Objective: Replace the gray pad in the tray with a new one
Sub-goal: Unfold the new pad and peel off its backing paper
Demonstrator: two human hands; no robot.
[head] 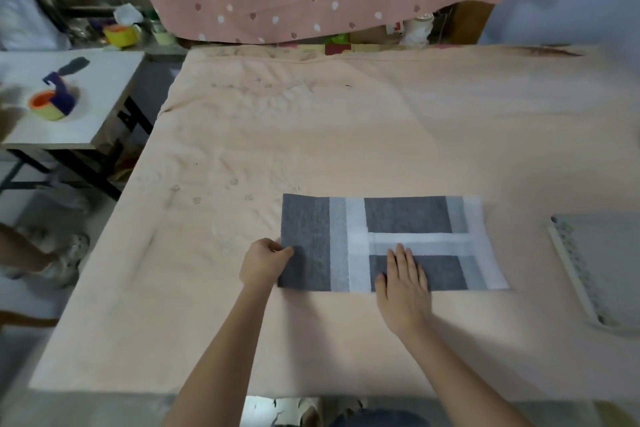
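- My left hand (265, 262) pinches the left edge of the gray pad (304, 243), thumb on top and the other fingers curled under the edge; the forearm comes in straight from below.
- My right hand (403, 276) lies flat on the pad's near half, fingers straight and close together, palm down, holding nothing, only pressing; its forearm angles in from my lower right.
- The pad lies spread flat on the peach-covered worktop (346, 135), directly under and between my hands, and it is not in the tray. It shows dark gray panels with lighter gray and white bands (whether that is one pad or layered sheets, I cannot tell).
- My judgement: it looks thin, soft and light, like felt, so it should flop and fold if lifted by one corner. Taking it at two edges, or sliding it flat, ought to keep it from creasing.
- Well beyond my right hand, at the frame's edge, sits the pale tray (588, 274), only partly in view.
- Far off past my left hand, a roll of tape (52, 104) rests on a small white side table (104, 94).
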